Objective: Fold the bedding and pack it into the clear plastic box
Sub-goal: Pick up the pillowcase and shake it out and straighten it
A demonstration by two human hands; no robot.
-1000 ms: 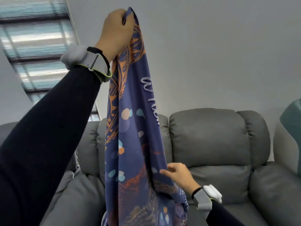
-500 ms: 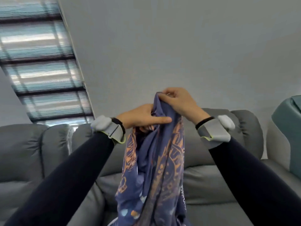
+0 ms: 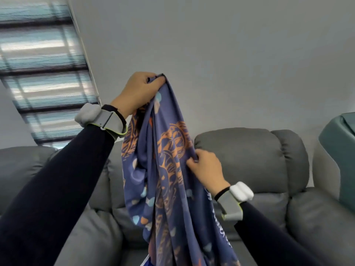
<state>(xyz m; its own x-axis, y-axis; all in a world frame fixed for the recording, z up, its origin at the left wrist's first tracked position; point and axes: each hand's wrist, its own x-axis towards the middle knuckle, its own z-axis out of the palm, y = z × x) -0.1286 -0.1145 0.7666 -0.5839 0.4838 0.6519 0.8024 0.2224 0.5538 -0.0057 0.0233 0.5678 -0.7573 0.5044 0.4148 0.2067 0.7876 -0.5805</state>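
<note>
Soft, even indoor light. Daylight glows in bright bands through the striped window blind (image 3: 44, 73) at upper left, which is smeared by motion blur. The grey wall (image 3: 230, 54) is evenly lit. Gentle shadows sit in the folds of the bedding (image 3: 169, 179) and between the sofa (image 3: 249, 154) cushions. The wide-angle lens bends the edges, and the dark sleeves (image 3: 57, 189) lose detail.

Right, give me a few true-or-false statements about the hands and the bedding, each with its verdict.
1. The left hand grips the top of the bedding. True.
2. The right hand hangs free of the cloth. False: it pinches a fold lower down.
3. The bedding lies folded flat on the sofa. False: it hangs bunched from both hands, in front of the sofa.
4. The left hand is higher than the right hand. True.
</note>
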